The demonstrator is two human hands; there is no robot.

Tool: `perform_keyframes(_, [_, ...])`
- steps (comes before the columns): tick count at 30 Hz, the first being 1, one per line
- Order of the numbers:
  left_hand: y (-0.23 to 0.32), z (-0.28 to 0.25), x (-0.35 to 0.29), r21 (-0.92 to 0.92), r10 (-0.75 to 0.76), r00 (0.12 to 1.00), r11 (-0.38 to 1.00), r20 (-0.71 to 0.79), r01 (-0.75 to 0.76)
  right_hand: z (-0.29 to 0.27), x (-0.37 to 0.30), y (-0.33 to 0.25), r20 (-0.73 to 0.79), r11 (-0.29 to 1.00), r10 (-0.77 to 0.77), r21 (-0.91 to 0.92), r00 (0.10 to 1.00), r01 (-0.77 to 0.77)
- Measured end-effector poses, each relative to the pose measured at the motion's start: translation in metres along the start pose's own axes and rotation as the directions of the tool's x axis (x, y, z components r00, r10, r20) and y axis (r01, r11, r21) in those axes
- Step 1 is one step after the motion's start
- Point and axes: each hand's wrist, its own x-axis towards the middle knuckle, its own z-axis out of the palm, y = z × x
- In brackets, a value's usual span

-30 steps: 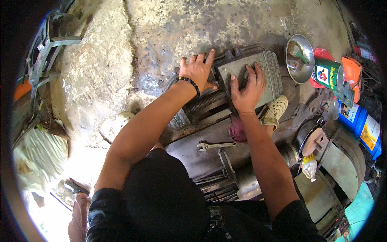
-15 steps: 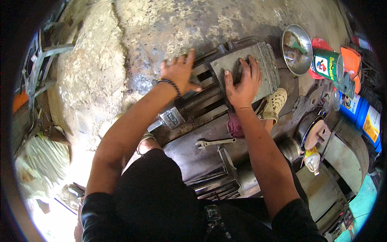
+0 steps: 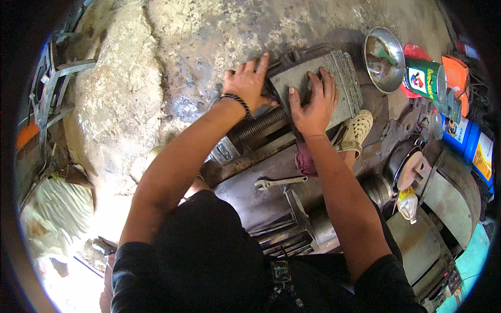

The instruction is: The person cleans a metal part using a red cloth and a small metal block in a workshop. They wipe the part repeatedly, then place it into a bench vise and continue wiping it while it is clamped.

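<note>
Two hands reach forward to a heavy metal vise [image 3: 300, 75] lying slantwise on the rough floor [image 3: 209, 31], and from where I stand the left hand [image 3: 244, 83] looks the more exposed. Its thumb points in by the near edge of the flat top plate [image 3: 342, 78], close over the threaded screw [image 3: 257, 129]. If that plate were to slide back along its rails, the thumb could be pinched; a hard push from the other side would be enough to cause it. The beaded bracelet [image 3: 240, 100] hangs near the screw too, and might snag if the wrist dropped lower. The metal looks grimy, so a palm could skid on it. On the far right, a cream clog [image 3: 360, 125] stands just beside the vise's end; a sideways shift of that weight could catch the foot. The purple rag [image 3: 306, 159] lies along the near side, where it might get dragged under.

As for position, the vise sits directly below both hands. The right hand [image 3: 317, 107] rests on the top plate, fingers apart and slightly bent, thumb spread, clasping nothing. The left is splayed wide at the plate's left, with nothing in its grasp; whether its palm presses on metal or floats above, I can't tell. A wrench [image 3: 282, 182] lies nearer the person, apart from either hand.
</note>
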Motion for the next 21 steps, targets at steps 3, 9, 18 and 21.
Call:
perform_keyframes(3, [0.003, -0.008, -0.006, 0.008, -0.001, 1.0, 1.0, 0.02, 0.001, -0.001, -0.001, 0.0, -0.001, 1.0, -0.015, 0.014, 1.0, 0.015])
perform_keyframes(9, [0.005, -0.012, -0.002, -0.104, 0.068, 0.996, 0.992, -0.059, -0.074, -0.001, 0.0, -0.002, 0.012, 1.0, 0.014, -0.014, 1.0, -0.014])
perform_keyframes(18, [-0.008, -0.003, -0.009, 0.075, -0.083, 0.99, 0.994, 0.113, 0.075, 0.001, 0.003, 0.0, 0.001, 1.0, 0.003, -0.003, 1.0, -0.003])
perform_keyframes(21, [0.002, -0.012, -0.005, -0.053, 0.04, 0.999, 0.998, 0.003, -0.04, 0.0, 0.001, 0.0, -0.014, 1.0, -0.03, 0.007, 0.999, 0.03])
